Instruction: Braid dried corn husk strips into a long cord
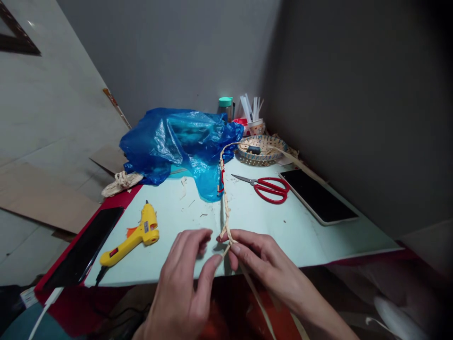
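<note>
Pale knobbly braid (227,210), loose strands (258,302) below, right hand (262,255) pinching it, left hand (186,271) half open

You have two hands in view: left hand (186,278), right hand (267,259). On your count: one braid (227,212), one glue gun (132,238), one pair of scissors (272,190), two dark-screened devices (316,196), one blue bag (173,134), one woven basket (260,162), one green-lidded jar (225,102), one cup (256,127). You can't get an exact number on the white sticks (245,106); they overlap.
</note>
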